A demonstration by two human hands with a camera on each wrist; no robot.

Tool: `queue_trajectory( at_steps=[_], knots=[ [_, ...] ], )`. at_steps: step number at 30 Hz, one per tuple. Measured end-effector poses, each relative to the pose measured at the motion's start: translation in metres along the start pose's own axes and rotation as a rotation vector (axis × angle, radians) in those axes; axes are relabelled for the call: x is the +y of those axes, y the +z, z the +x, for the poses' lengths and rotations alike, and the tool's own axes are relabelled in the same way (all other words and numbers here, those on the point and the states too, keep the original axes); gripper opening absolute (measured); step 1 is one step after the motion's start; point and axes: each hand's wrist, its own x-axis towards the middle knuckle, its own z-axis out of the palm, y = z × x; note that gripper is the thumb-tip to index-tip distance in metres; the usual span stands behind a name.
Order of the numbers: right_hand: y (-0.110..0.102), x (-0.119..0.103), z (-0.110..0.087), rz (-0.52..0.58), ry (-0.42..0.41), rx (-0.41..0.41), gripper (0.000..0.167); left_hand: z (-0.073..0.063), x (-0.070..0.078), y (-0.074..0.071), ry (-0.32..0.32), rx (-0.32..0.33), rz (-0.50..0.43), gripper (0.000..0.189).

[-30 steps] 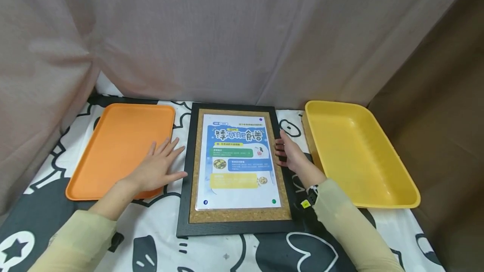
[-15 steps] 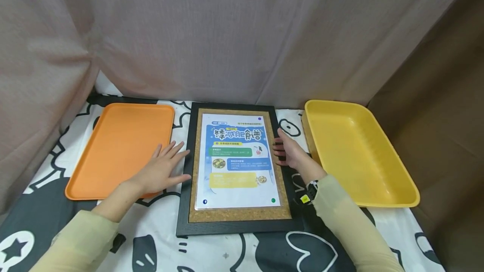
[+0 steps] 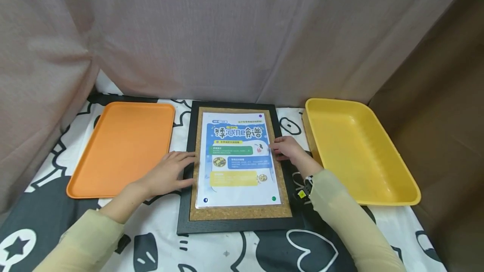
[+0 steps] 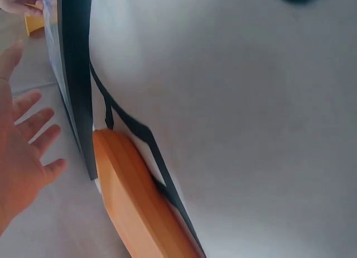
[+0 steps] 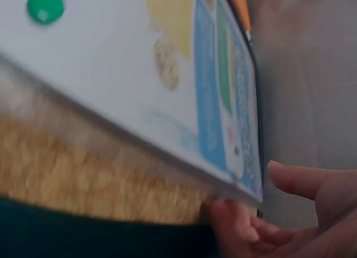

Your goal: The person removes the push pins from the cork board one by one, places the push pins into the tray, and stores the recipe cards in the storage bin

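Note:
A cork board [image 3: 242, 214] with a black frame lies on the patterned cloth, and a printed poster [image 3: 237, 196] covers most of its cork. Round-headed tacks mark several poster corners, including a green tack [image 5: 46, 6] at the lower right. My left hand [image 3: 168, 174] is spread, its fingertips over the frame's left side; in the left wrist view the fingers look apart and hold nothing. My right hand [image 3: 289, 150] reaches over the frame's right side. Its fingers [image 5: 223, 213] are at the poster's right edge while the thumb stands apart; whether they touch is unclear.
An orange tray [image 3: 124, 150] lies left of the board, partly behind my left forearm. To the right stands a deep yellow tray [image 3: 363, 150], close to my right forearm. Grey curtain [image 3: 196, 32] hangs behind, and a brown one [image 3: 450, 146] at the right.
My left hand has moved right, from beside the board onto its frame's left side. My right hand has shifted slightly left, its fingers now reaching the poster's edge. The trays stay put.

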Motion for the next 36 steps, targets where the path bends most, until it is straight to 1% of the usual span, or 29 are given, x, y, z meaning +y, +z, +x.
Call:
queue_trajectory(
  at_steps=[3, 9, 17, 21, 24, 29, 36],
  knots=[
    [-0.001, 0.003, 0.004, -0.011, -0.006, 0.015, 0.051, 0.002, 0.002, 0.003, 0.01, -0.015, -0.009, 0.056],
    [-0.004, 0.009, 0.007, 0.006, -0.02, 0.016, 0.043, 0.007, 0.007, 0.007, 0.014, -0.061, -0.035, 0.051],
    [-0.004, 0.01, 0.006, -0.042, -0.047, 0.011, 0.044, 0.011, 0.012, 0.014, 0.056, -0.138, -0.168, 0.039],
    [-0.003, 0.012, 0.007, -0.038, -0.044, 0.009, 0.044, 0.011, 0.016, 0.016, 0.069, -0.184, -0.237, 0.032],
    [-0.004, 0.013, 0.009, -0.034, -0.048, 0.001, 0.044, 0.011, 0.019, 0.018, 0.088, -0.226, -0.265, 0.024],
    [-0.004, 0.014, 0.011, -0.026, -0.042, 0.0, 0.043, 0.01, 0.022, 0.02, 0.115, -0.265, -0.277, 0.014],
    [-0.003, 0.016, 0.012, -0.03, -0.052, 0.003, 0.044, 0.01, 0.024, 0.021, 0.106, -0.298, -0.246, 0.008]
  ],
)
